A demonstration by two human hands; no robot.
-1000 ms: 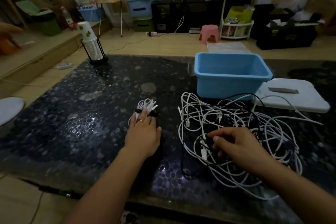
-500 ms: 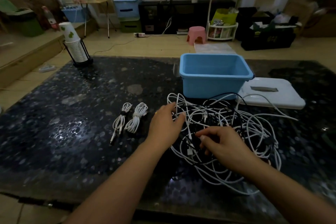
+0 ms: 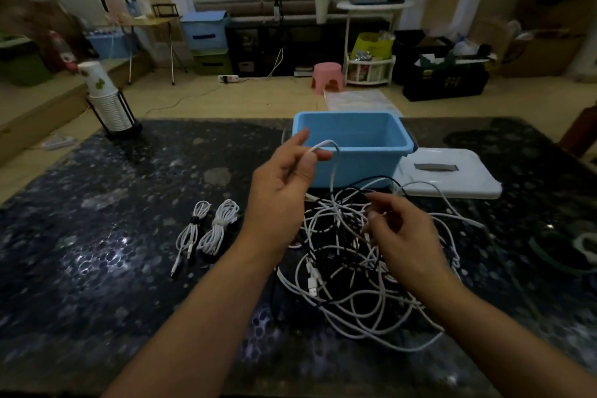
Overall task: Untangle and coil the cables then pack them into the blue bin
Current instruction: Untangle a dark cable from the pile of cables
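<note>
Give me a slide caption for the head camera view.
Left hand lifts a white cable from the tangle before the blue bin.

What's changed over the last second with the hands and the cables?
The left hand left the two tied white cable coils, crossed right to the tangled pile of white and black cables, pinched a white cable and lifted it in front of the blue plastic bin. The right hand rose slightly, fingers in the strands. Coils, bin and white lid stayed put.
</note>
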